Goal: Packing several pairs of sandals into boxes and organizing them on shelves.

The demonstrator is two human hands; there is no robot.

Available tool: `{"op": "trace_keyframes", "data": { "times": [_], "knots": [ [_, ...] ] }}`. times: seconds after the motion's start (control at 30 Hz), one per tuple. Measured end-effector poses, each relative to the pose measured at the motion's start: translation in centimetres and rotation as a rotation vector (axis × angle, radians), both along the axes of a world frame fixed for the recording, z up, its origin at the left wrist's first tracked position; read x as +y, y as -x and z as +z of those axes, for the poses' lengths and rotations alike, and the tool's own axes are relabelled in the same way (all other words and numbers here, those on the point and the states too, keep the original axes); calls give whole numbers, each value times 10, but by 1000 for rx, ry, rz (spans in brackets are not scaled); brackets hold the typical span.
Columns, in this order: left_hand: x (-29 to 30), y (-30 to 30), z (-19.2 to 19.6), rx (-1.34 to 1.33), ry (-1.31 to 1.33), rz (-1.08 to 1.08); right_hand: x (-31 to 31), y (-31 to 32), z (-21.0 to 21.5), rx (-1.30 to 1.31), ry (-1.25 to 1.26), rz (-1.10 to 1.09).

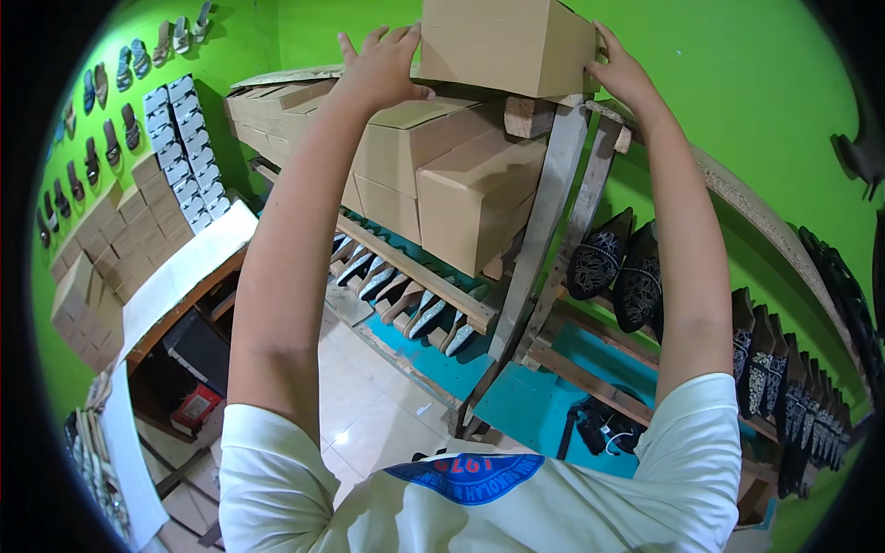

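Top box (502, 41): plain brown cardboard, closed, at the top of the view. It sits on the highest level of a wooden rack (544, 221), partly over a short wood block (527, 117) and the stacked boxes (442, 175) below. Its upper edge is cut off by the frame.

Left hand (383, 64): fingers spread, palm flat against the box's left face, thumb low near the bottom edge. Right hand (622, 78): fingers extended and pressed on the box's right face at the lower corner. Box is clamped between the two palms; neither hand curls around it. Both arms are raised, reaching up from the lower edge.

Below the box: several larger brown boxes of the same kind, stacked on the rack's upper shelf, some leaning out toward the viewer. Under them, a slanted shelf with a row of pale sandals (396, 286), toes down. Right section of the rack: dark embroidered shoes (618, 267) standing upright, continuing in a row toward the right rim.

Left side: more small boxes (101, 249) stacked against the green wall (765, 101), sandals hung in rows above them. A tabletop (184, 267) with a white sheet lies beside that stack. Floor (369, 405) is pale tile.
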State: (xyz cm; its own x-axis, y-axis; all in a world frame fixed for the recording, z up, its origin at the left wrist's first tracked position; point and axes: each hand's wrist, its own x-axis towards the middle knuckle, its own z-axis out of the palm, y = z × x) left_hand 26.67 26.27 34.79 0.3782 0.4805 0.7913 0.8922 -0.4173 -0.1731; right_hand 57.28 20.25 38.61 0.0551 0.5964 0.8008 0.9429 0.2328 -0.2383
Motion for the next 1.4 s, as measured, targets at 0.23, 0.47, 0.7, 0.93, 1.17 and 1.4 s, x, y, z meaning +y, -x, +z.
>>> {"op": "trace_keyframes", "data": {
  "times": [0.23,0.47,0.7,0.93,1.17,1.4],
  "knots": [
    [0,0,-9,-59,-15,-59,0,-1,-2,116,84,93],
    [9,-3,-17,-84,-74,-71,-6,-1,-4,163,119,122],
    [-6,16,-39,-90,-129,-9,-87,107,-26,230,-256,46],
    [-70,73,-98,-79,3,-27,-114,199,-130,-365,-320,284],
    [-115,182,-183,6,345,47,-49,294,-242,-311,197,710],
    [-139,305,-272,-69,558,340,-10,404,-312,-436,429,866]
  ]
}}
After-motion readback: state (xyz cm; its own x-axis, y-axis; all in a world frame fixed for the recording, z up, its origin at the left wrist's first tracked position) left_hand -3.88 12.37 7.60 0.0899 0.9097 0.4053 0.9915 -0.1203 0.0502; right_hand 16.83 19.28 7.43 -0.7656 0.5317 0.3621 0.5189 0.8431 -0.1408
